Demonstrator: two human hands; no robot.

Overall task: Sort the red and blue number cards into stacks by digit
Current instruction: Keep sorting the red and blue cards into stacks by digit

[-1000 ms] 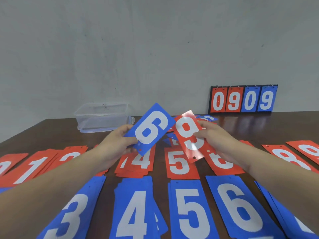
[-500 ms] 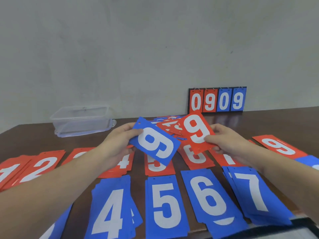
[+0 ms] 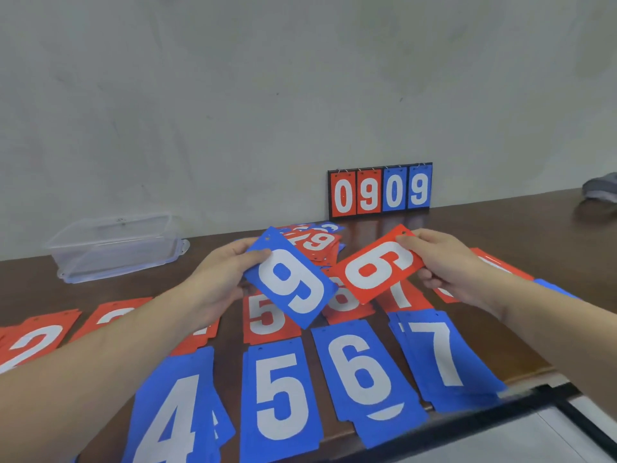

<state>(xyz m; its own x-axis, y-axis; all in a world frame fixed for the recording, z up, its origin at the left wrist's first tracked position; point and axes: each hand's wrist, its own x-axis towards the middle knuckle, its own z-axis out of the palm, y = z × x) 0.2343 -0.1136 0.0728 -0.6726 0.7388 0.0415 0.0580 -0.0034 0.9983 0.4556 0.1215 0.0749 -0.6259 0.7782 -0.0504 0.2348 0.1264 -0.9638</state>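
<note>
Blue card (image 3: 289,283) pinched in my left hand (image 3: 218,280) and red card (image 3: 377,264) pinched in my right hand (image 3: 449,264) hover at 12 o'clock above the sorted stacks (image 3: 359,374), probably turned for reading their digits.

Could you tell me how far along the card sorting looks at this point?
Well underway. Done: blue stacks for 4, 5, 6 and 7 lie in the near row, with red stacks behind them. In hand: the left hand holds a blue card, the right hand a red card. Left: placing both, then the unsorted pile behind.
</note>
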